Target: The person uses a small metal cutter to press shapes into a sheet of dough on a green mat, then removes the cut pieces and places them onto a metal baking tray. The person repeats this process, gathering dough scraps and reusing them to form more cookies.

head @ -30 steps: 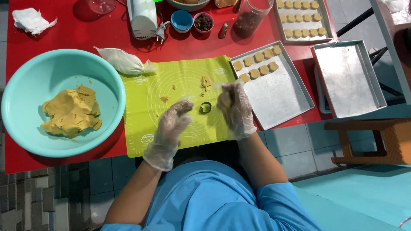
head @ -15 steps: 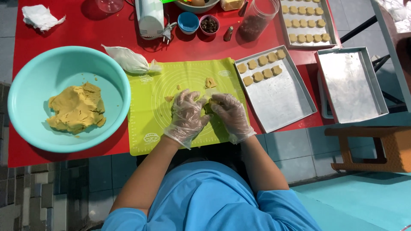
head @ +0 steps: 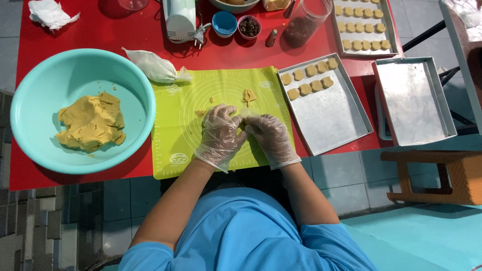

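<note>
My left hand and my right hand, both in clear plastic gloves, are pressed together over the green silicone mat. Their fingertips meet around something small that the fingers hide. A small scrap of yellow dough lies on the mat just beyond the hands. A large lump of yellow dough sits in the turquoise bowl at the left. To the right of the mat, the metal tray holds several shaped dough pieces along its far end.
On the red table stand a white tied bag, a white appliance, small bowls, a jar and a filled tray. An unfilled metal tray lies at right, a wooden stool below it.
My hands were apart over the mat with a small ring-shaped cutter between them. They have come together at the mat's middle, and the cutter no longer shows.
</note>
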